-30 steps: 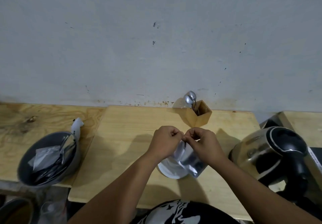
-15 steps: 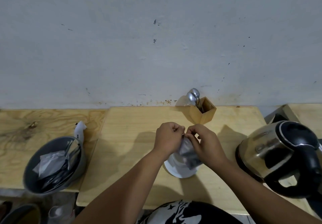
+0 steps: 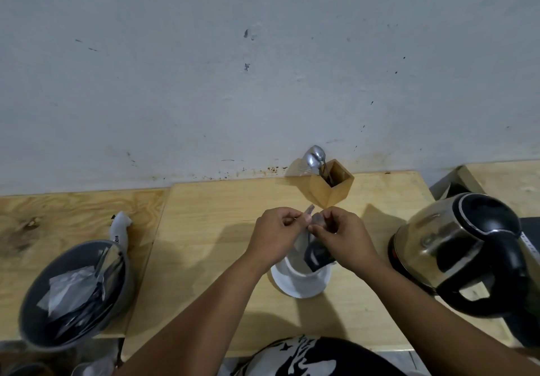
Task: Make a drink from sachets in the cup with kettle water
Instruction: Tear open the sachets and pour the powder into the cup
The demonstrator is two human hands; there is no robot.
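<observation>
A white cup [image 3: 301, 280] stands on the light wooden board near its front edge. Right above it, my left hand [image 3: 274, 238] and my right hand [image 3: 342, 238] both pinch the top of a silver and dark sachet [image 3: 317, 254], which hangs down toward the cup's mouth. A small torn strip of the sachet sticks up between my fingertips. The steel kettle [image 3: 455, 247] with a black lid and handle stands to the right of the cup.
A grey bowl [image 3: 32, 317] holding several sachets sits at the left on the table [image 3: 58, 217]. A wooden holder [image 3: 331, 188] with spoons stands against the wall behind the cup. A white crumpled wrapper [image 3: 119, 228] lies beside the bowl.
My hands have moved slightly apart at the sachet's top, and a torn strip now shows between them. The view has shifted a little to the left.
</observation>
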